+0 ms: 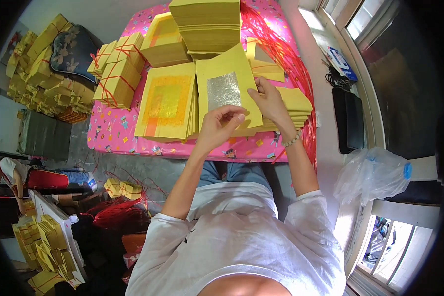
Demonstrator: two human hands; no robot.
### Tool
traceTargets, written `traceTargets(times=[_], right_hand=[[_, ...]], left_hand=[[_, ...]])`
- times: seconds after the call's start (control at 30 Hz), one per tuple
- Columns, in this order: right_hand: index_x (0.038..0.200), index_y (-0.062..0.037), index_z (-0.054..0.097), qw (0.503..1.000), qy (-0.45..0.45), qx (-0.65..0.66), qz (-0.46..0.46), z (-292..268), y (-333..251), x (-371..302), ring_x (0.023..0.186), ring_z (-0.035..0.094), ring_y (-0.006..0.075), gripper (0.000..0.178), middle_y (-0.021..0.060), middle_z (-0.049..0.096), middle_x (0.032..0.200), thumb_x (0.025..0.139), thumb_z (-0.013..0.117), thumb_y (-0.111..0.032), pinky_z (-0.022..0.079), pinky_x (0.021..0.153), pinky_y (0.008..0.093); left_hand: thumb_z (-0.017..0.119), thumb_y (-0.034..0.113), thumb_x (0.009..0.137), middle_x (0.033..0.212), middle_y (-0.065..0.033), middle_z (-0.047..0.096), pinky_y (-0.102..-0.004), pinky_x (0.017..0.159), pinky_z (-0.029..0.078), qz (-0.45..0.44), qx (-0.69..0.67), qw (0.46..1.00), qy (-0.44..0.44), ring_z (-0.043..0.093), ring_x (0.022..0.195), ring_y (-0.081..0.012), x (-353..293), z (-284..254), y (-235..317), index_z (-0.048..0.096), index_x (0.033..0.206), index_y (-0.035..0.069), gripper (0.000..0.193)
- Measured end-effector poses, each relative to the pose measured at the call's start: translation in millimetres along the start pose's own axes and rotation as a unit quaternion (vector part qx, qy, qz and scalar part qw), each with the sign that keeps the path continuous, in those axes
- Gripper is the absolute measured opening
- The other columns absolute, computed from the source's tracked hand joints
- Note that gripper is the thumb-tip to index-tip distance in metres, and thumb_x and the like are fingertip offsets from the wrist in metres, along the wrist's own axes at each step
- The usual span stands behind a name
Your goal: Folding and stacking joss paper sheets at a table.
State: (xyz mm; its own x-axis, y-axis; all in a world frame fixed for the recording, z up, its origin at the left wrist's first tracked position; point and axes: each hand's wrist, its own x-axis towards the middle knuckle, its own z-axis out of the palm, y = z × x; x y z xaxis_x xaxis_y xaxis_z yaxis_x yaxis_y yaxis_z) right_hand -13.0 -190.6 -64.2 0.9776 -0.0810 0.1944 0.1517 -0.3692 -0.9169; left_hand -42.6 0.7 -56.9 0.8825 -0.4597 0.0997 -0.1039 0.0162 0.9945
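The person wears a loose white T-shirt [237,234] that fills the lower middle of the frame, plain across the front and creased with soft grey folds. Its round neckline [237,268] curves along the bottom edge, finished with a narrow band. Both sleeves are short and wide: the left sleeve [160,239] sits at lower left of centre, the right sleeve [312,217] at lower right. Above the shirt's hem, near the centre of the frame, shows a pair of faded blue jeans [251,171]. A bracelet [292,140] of small, pale, rounded beads circles the wrist below the right hand [272,104].
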Motion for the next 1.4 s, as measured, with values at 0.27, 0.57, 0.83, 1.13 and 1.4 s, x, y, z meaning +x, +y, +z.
traceTargets(times=[0.27, 0.57, 0.83, 1.13, 1.4], right_hand=[[0.104, 0.0002, 0.051, 0.982, 0.001, 0.189, -0.021, -15.0, -30.5, -22.1, 0.082, 0.056, 0.0056, 0.012, 0.0025, 0.06, 0.091, 0.093, 0.053, -0.003, 0.045, 0.074, 0.0217], [0.107, 0.0005, 0.05, 0.962, -0.092, 0.257, 0.017, -24.0, -55.5, -54.2, 0.087, 0.058, 0.0062, 0.016, 0.0033, 0.061, 0.095, 0.093, 0.054, -0.006, 0.047, 0.077, 0.0222], [0.126, 0.0013, 0.044, 0.975, -0.069, 0.211, -0.012, -18.6, -53.8, -60.2, 0.104, 0.055, 0.0089, 0.033, 0.0048, 0.058, 0.114, 0.095, 0.052, -0.007, 0.044, 0.089, 0.0244], [0.129, 0.0024, 0.046, 0.96, -0.091, 0.262, -0.024, -25.2, -67.7, -60.9, 0.11, 0.051, 0.0094, 0.038, 0.0043, 0.056, 0.12, 0.092, 0.055, -0.003, 0.041, 0.095, 0.025], [0.104, -0.0012, 0.064, 0.962, -0.172, 0.201, -0.064, -48.5, -66.0, -56.0, 0.097, 0.058, 0.0084, 0.018, 0.0052, 0.064, 0.104, 0.086, 0.061, -0.001, 0.046, 0.086, 0.0216]], left_hand=[[0.062, 0.008, 0.09, 0.1, -0.003, 0.059, -0.0241, 0.082, 0.047, 0.174, -0.139, 0.933, 0.283, 0.057, 0.093, -0.0109, 4.2, -23.5, 24.8, 0.056, 0.119, 0.001, 0.031], [0.062, 0.019, 0.092, 0.091, 0.0034, 0.058, -0.0213, 0.07, 0.042, -0.031, -0.223, 0.963, 0.151, 0.053, 0.081, -0.0047, -4.1, -44.8, 24.4, 0.058, 0.112, 0.007, 0.023], [0.059, 0.019, 0.094, 0.069, 0.0092, 0.051, -0.0181, 0.05, 0.033, -0.067, -0.148, 0.98, 0.117, 0.043, 0.057, -0.0009, -20.4, -31.3, 28.9, 0.061, 0.092, 0.01, 0.009], [0.061, 0.018, 0.093, 0.08, 0.0073, 0.058, -0.0186, 0.063, 0.04, -0.026, -0.17, 0.978, 0.119, 0.05, 0.072, -0.0016, -29.9, -37.2, 20.9, 0.063, 0.099, 0.007, 0.012], [0.065, 0.005, 0.085, 0.112, -0.0095, 0.062, -0.0274, 0.084, 0.047, 0.134, -0.041, 0.986, -0.085, 0.059, 0.101, -0.015, -23.6, -50.0, 38.4, 0.065, 0.108, 0.002, 0.023]])
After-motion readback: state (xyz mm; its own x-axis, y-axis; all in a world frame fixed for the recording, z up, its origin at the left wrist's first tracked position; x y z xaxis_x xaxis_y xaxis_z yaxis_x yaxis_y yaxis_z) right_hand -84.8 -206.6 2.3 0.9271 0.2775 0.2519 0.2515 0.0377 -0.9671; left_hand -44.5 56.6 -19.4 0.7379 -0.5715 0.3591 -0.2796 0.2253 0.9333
